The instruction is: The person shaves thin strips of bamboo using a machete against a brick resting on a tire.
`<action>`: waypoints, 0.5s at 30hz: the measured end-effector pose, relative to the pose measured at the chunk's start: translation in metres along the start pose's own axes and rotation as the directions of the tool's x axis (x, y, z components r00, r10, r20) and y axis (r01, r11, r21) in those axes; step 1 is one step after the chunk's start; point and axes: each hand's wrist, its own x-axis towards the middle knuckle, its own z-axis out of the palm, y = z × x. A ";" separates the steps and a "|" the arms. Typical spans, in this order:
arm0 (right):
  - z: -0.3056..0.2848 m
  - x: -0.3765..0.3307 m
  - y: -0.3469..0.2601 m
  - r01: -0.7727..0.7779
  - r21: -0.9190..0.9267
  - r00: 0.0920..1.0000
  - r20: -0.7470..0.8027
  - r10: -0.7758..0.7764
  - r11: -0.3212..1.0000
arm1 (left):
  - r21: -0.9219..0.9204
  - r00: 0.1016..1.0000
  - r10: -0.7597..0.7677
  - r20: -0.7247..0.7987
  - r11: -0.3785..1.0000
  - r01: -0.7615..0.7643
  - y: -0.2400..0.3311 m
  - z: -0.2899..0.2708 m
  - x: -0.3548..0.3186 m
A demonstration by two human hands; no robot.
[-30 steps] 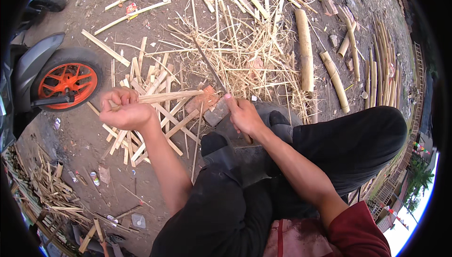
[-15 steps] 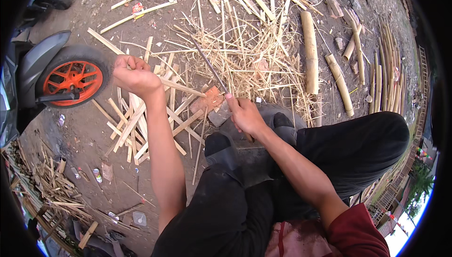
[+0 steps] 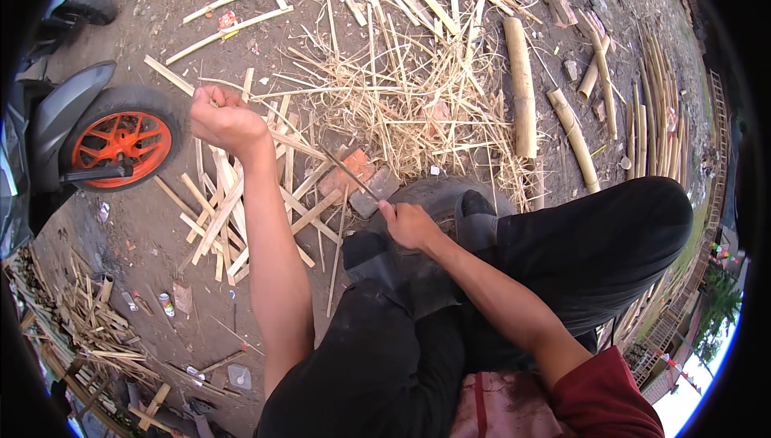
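Note:
My left hand [image 3: 229, 125] is closed in a fist around a pale bamboo strip [image 3: 299, 145], which sticks out past the wrist toward the middle. The fingers hide part of the strip. My right hand [image 3: 412, 225] grips a knife, and its handle is mostly covered by the fingers. The long, narrow, dark blade [image 3: 353, 177] points up and left. Its tip reaches the free end of the strip; whether it cuts in, I cannot tell. Below the blade lie a reddish brick [image 3: 347, 173] and a grey block [image 3: 375, 191].
Split bamboo pieces [image 3: 229, 221] lie under my left forearm. A heap of thin shavings [image 3: 418, 109] spreads ahead. Thick bamboo poles [image 3: 522, 89] lie to the right. A motorcycle wheel [image 3: 120, 149] with an orange rim stands at left. A dark tyre [image 3: 434, 277] sits between my legs.
My right hand has come down and slightly left, and the blade has swung lower to the strip's end. The strip in my left hand has shifted a little left.

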 end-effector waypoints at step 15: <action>-0.050 -0.008 -0.074 0.194 0.318 0.978 -0.136 -0.158 0.928 | 0.106 0.982 0.082 -0.170 0.992 -0.064 -0.005 -0.024 0.027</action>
